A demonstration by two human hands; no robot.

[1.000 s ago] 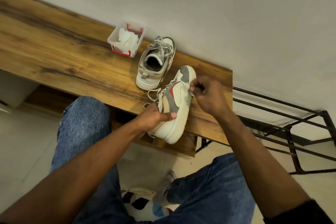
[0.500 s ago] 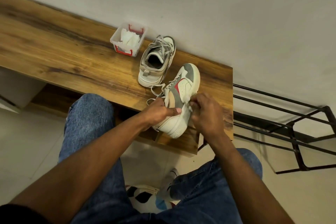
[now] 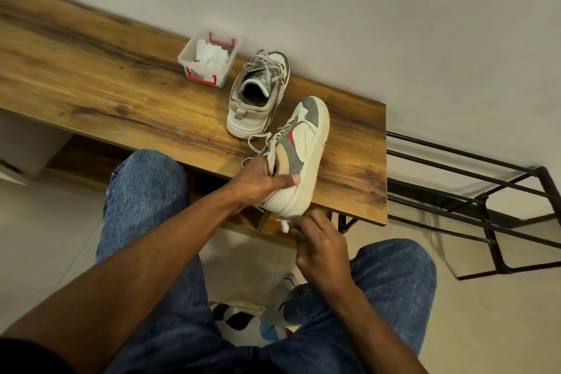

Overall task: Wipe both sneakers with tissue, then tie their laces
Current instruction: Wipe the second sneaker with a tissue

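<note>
Your left hand (image 3: 258, 182) grips the near sneaker (image 3: 299, 158) at its collar, thumb curled over the beige and grey suede side, tipping the shoe so its thick off-white rubber sole faces right. Your right hand (image 3: 321, 247) sits at the heel, just below the tabletop's edge, its fingers (image 3: 306, 223) curled and pinching a small crumpled white tissue (image 3: 284, 225) against the sole. The second sneaker (image 3: 258, 94) stands upright just behind, laces loose, near a clear plastic box (image 3: 211, 59) with red clips that holds more rumpled tissue. Both rest on a long wood-grain tabletop (image 3: 106, 94) set against a plain pale wall (image 3: 394, 24). A black metal rack (image 3: 485, 206) stands to the right on the light floor.
</note>
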